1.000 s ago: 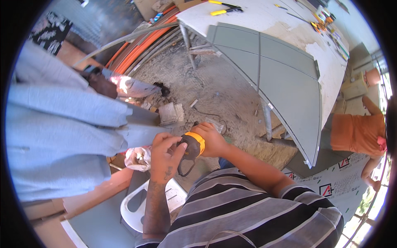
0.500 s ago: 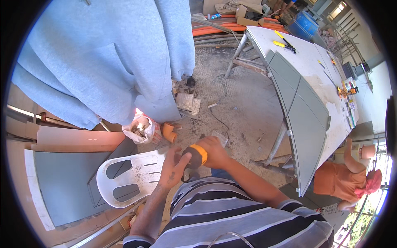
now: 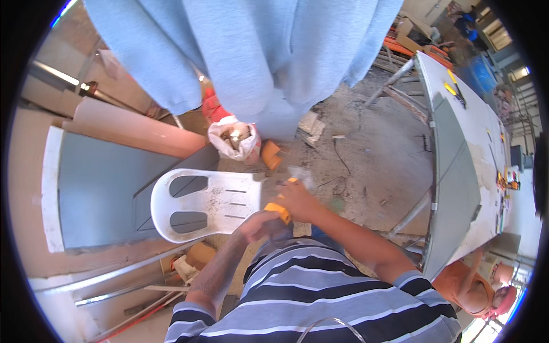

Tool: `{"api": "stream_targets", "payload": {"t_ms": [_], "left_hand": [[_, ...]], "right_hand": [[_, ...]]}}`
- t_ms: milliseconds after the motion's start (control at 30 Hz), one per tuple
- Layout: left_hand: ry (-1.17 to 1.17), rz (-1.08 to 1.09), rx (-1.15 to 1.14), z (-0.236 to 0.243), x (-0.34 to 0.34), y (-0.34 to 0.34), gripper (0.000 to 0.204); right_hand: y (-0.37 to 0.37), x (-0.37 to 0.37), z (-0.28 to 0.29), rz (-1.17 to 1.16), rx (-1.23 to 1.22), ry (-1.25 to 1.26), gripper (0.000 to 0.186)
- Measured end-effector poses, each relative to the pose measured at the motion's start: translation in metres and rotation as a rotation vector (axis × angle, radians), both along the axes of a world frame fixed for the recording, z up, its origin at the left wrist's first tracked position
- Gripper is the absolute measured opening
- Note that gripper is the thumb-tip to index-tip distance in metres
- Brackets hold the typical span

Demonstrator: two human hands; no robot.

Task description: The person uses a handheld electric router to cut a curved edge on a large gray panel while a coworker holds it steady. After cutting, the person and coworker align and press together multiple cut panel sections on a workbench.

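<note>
In front of my striped shirt, a yellow-and-black power tool point(image 3: 278, 212) is held between my two hands, slightly smeared by motion. My right hand point(image 3: 299, 202) is closed round its far part, where a bit of yellow shows above the fingers. Lower and to the left, my left hand point(image 3: 258, 225) grips its dark near end. The tool's exact kind is hard to make out, as the fingers cover much of it. A white plastic chair point(image 3: 220, 197), dusty on the seat, stands just left of my hands.
An orange pipe elbow point(image 3: 271, 155) and a white sack point(image 3: 234, 140) lie beyond the chair. Blue-grey cloth point(image 3: 240, 51) hangs ahead. To the right, a worktable point(image 3: 466, 134) bears grey panels and tools; a person in orange point(image 3: 466, 283) is beside it. A cable point(image 3: 341, 157) crosses the floor.
My view has swung left, so the chair, sack and table sit further right in it. Both hands stay on the power tool, which has turned and come lower towards my body.
</note>
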State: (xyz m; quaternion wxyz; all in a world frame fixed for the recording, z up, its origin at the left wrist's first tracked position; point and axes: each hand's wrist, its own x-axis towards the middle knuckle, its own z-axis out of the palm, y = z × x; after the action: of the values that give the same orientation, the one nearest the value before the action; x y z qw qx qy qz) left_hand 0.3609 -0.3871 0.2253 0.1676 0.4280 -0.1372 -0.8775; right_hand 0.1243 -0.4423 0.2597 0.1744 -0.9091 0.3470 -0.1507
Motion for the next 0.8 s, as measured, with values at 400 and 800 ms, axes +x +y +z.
{"api": "stream_targets", "payload": {"t_ms": [400, 800], "left_hand": [[-0.866, 0.620, -0.473, -0.260, 0.073, 0.034, 0.027], [-1.980, -0.008, 0.023, -0.356, 0.097, 0.041, 0.060]], "right_hand": [[0.090, -0.119, -0.063, -0.258, 0.660, 0.248, 0.058], [0.171, -0.209, -0.138, -0.667, 0.961, 0.429, 0.063]]}}
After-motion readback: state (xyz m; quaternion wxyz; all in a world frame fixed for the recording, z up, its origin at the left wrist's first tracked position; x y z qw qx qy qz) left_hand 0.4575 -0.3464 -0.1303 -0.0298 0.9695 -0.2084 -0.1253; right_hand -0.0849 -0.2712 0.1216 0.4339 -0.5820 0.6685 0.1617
